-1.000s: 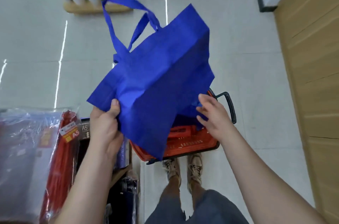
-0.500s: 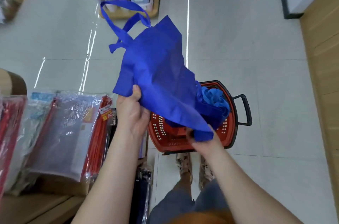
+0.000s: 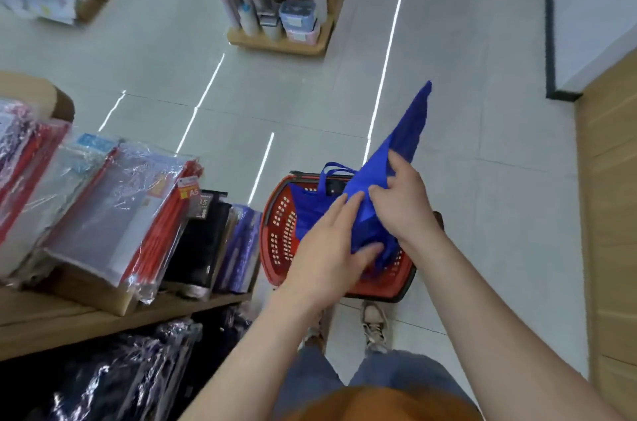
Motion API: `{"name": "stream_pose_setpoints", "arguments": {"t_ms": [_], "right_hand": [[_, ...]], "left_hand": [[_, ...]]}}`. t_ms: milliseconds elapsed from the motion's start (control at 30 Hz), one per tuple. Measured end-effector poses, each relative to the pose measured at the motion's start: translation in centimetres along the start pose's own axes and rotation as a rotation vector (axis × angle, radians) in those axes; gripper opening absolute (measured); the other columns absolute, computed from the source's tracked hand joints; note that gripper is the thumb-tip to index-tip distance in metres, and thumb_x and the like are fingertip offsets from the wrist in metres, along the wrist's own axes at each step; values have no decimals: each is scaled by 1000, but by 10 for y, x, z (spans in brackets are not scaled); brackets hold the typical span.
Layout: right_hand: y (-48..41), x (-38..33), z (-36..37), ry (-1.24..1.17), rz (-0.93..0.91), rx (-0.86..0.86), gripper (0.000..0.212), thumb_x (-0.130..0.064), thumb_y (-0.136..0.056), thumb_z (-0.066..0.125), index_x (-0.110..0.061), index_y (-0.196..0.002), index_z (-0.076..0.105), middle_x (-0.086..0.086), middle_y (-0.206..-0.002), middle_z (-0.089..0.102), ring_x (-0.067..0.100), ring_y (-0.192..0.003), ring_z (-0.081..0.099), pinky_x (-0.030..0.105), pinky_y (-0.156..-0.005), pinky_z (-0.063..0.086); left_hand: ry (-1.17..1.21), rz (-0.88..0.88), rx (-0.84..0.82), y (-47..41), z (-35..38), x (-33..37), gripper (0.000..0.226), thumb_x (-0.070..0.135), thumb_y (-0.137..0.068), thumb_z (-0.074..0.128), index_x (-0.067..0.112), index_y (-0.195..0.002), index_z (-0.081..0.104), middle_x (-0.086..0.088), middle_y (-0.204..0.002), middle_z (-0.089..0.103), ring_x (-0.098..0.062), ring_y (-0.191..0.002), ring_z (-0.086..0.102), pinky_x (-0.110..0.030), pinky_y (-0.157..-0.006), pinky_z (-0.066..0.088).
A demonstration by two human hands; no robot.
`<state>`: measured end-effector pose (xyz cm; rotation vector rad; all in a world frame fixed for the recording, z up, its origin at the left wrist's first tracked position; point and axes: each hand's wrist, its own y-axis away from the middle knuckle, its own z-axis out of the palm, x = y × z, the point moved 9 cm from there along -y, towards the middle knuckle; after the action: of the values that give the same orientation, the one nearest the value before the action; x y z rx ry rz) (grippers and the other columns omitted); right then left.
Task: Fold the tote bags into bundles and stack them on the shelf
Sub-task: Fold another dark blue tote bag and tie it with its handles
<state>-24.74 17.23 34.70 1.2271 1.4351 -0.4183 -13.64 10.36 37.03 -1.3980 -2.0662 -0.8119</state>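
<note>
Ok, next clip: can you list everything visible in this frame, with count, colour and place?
tote bag in hand: one, blue, gripped by both hands above the basket
tote bags in basket: count unclear, blue, inside the basket
shopping basket: one, red, on the floor ahead of the feet
packaged folders: several, clear, red, black and purple, on the wooden shelf at left
wooden shelf: one, light brown, left
display stand: one, wooden, stocked, far centre
shoes: two, pale, below the basket
left hand: one, pressing the bag
right hand: one, pinching the bag
</note>
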Motion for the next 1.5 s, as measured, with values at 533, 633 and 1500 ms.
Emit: {"name": "stream_pose_setpoints", "arguments": {"t_ms": [533,633,1500], "right_hand": [[113,-71,75,860,-464,-698,63,-5,-93,45,-30,-149,34,3,-137,55,18,-110,57,28,-95,43],[156,-71,91,990,-580,-887,63,-5,-96,45,-40,-146,36,-3,-131,60,6,-99,58,23,-89,44],[551,-78,282,501,-569,-1437,21,-24,-105,37,-19,-88,48,7,-86,56,28,-65,73,25,-48,55]], "left_hand": [[318,-121,180,133,5,41,46,50,-94,42,8,-105,58,-6,-94,64,-20,-84,59,-45,-78,48],[159,-88,518,186,-48,33,45,27,-85,67,16,-128,59,5,-132,57,-9,-120,51,-34,-102,42],[335,-1089,727,768,-58,-29,21,27,-66,88,25,-79,72,12,-72,72,-4,-64,68,-21,-60,53]]}}
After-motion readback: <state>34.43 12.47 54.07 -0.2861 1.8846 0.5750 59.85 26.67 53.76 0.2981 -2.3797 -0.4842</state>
